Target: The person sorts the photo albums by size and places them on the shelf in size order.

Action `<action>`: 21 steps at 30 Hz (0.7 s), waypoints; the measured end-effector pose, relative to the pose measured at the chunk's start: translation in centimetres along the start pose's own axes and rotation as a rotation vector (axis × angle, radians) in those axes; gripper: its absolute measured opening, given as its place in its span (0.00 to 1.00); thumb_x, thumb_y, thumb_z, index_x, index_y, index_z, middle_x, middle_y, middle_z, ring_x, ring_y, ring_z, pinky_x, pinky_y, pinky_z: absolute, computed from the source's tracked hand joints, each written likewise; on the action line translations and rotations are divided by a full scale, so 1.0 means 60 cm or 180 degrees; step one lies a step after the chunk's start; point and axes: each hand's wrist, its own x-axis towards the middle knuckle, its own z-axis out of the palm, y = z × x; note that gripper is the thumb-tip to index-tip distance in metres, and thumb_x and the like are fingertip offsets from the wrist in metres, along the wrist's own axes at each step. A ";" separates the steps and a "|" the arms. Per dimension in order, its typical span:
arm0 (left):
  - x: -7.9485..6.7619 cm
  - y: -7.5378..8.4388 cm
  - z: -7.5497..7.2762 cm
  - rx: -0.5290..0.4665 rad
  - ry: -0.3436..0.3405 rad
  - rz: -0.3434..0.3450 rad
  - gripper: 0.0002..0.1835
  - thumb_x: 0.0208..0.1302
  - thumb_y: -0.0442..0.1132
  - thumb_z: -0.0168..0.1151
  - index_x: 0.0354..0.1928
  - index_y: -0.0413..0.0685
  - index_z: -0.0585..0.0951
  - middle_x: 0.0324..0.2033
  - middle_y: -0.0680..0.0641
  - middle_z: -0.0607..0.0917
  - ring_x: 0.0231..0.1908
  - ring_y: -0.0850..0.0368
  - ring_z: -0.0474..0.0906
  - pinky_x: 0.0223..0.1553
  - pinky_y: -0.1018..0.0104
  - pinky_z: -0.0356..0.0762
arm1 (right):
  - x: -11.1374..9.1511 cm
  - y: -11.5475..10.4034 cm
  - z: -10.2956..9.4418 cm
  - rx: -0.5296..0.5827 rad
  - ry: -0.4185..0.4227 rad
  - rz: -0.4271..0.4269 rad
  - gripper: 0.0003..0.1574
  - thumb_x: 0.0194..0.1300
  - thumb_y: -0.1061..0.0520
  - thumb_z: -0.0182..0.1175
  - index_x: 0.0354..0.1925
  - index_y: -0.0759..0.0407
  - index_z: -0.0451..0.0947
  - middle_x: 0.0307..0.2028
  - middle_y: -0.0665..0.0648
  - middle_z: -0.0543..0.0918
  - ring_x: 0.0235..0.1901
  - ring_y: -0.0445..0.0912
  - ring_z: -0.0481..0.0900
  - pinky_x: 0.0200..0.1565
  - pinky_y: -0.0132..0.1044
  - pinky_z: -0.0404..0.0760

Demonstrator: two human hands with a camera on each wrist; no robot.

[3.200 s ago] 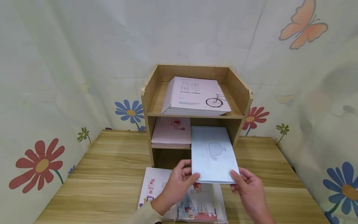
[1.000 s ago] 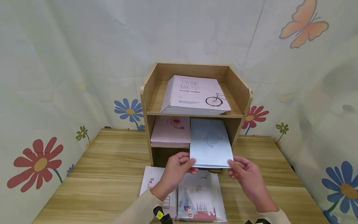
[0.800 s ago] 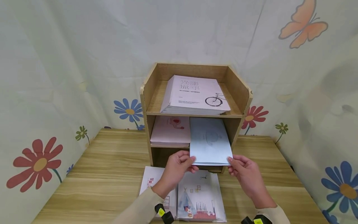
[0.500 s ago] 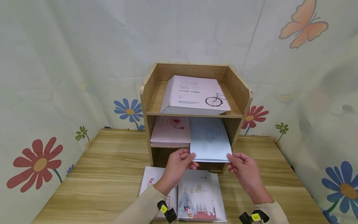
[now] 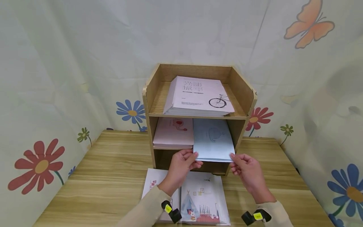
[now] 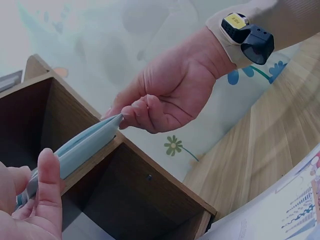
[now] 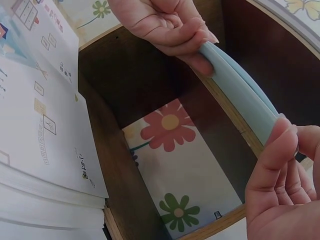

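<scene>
Light blue notebooks (image 5: 214, 143) with a whale drawing lie in the right half of the wooden shelf's (image 5: 242, 91) middle level, front end jutting past the board. My left hand (image 5: 180, 168) pinches their front left corner, thumb on top. At the front right corner my right hand (image 5: 249, 171) does the same. In the left wrist view the blue notebook edges (image 6: 87, 147) part slightly between both hands. The right wrist view shows the notebooks (image 7: 242, 92) resting over the shelf board. Pink notebooks (image 5: 173, 134) with an elephant drawing lie beside them on the left.
A thick stack of white books (image 5: 198, 96) with a bicycle cover fills much of the top level. Two stacks of illustrated books, one with a tent cover (image 5: 201, 195), stand on the wooden table (image 5: 119, 176) before the shelf. Flowered cloth (image 5: 85, 63) hangs behind.
Both hands have moved forward, sliding the light blue notebooks deeper into the middle level. Their front edge now lies nearer the shelf board, and more of the book covers below shows.
</scene>
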 end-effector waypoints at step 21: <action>-0.014 0.009 -0.004 0.0313 -0.0227 -0.0157 0.19 0.73 0.49 0.63 0.43 0.36 0.83 0.30 0.43 0.90 0.24 0.58 0.85 0.29 0.67 0.87 | -0.009 -0.005 -0.011 0.0112 -0.0220 -0.0106 0.15 0.72 0.49 0.65 0.34 0.59 0.82 0.28 0.51 0.86 0.25 0.39 0.81 0.27 0.27 0.83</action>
